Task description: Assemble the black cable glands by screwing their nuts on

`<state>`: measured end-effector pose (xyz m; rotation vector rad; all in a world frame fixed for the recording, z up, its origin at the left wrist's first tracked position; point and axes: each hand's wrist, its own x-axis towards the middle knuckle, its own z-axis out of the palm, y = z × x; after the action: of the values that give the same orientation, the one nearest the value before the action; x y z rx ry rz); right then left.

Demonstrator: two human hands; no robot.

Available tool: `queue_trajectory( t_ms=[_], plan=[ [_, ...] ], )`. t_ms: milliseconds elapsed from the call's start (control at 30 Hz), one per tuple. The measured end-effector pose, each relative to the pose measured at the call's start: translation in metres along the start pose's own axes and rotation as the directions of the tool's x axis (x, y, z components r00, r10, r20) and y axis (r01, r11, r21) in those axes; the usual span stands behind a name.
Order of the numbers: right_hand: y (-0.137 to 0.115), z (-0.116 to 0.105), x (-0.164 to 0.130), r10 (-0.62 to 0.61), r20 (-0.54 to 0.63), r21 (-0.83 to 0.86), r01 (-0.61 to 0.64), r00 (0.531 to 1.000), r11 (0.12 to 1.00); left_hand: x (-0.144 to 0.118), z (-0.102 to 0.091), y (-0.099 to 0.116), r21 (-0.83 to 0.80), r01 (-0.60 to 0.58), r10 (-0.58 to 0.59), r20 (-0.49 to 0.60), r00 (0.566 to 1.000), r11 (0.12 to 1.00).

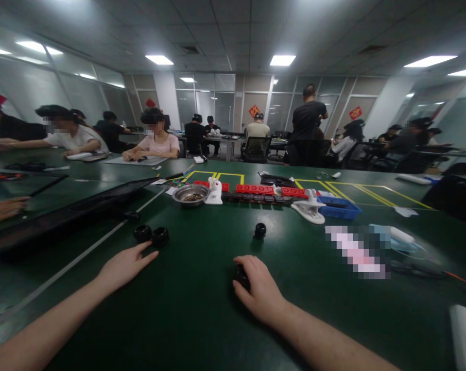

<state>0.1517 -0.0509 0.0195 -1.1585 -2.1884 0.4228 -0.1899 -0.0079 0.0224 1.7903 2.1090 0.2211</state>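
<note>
Room: open-plan, ceiling panel lights; other people seated along the upper left and centre of the frame. Green surface (202, 309) fills the lower half. My right hand (261, 291), lower centre, is cupped over a small black ring part (241, 275), fingers closed on it. My left hand (125, 265) lies flat and released beside two black ring parts (151, 234). Judged light, rigid, possibly rollable; best pinched across the outer rim.
</note>
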Motion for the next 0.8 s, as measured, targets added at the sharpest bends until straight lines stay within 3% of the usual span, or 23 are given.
queue_trajectory(
  t_ms=[233, 300, 400, 500, 600, 667, 733, 800],
  plan=[
    [-0.001, -0.003, -0.001, 0.018, 0.005, -0.006, -0.018, 1.000, 1.000, -0.011, -0.004, 0.013, 0.006, -0.003, 0.003, 0.017, 1.000, 1.000],
    [0.000, -0.003, -0.001, 0.026, -0.034, -0.023, -0.027, 0.999, 0.999, -0.027, -0.006, 0.030, 0.099, -0.015, 0.022, -0.064, 0.998, 0.995],
    [0.001, -0.002, -0.002, 0.049, -0.095, -0.047, -0.054, 0.994, 0.997, -0.054, -0.002, 0.070, 0.177, -0.195, 0.206, -0.050, 0.977, 0.965],
    [0.002, -0.002, -0.002, 0.071, -0.129, -0.054, -0.079, 0.989, 0.995, -0.069, 0.016, 0.114, 0.118, -0.467, 0.458, 0.093, 0.884, 0.877],
    [0.001, -0.003, -0.002, 0.085, -0.151, -0.061, -0.095, 0.985, 0.994, -0.066, 0.040, 0.148, 0.026, -0.682, 0.678, 0.089, 0.730, 0.731],
    [0.000, -0.005, -0.002, 0.095, -0.138, -0.070, -0.105, 0.986, 0.992, -0.060, 0.056, 0.162, -0.020, -0.743, 0.739, 0.121, 0.662, 0.669],
    [0.000, -0.006, -0.001, 0.110, -0.106, -0.079, -0.119, 0.988, 0.990, -0.054, 0.068, 0.171, -0.047, -0.750, 0.750, 0.095, 0.654, 0.660],
    [0.000, -0.006, 0.000, 0.119, -0.074, -0.079, -0.125, 0.990, 0.989, -0.048, 0.076, 0.176, -0.073, -0.733, 0.736, 0.056, 0.674, 0.676]
  ],
)
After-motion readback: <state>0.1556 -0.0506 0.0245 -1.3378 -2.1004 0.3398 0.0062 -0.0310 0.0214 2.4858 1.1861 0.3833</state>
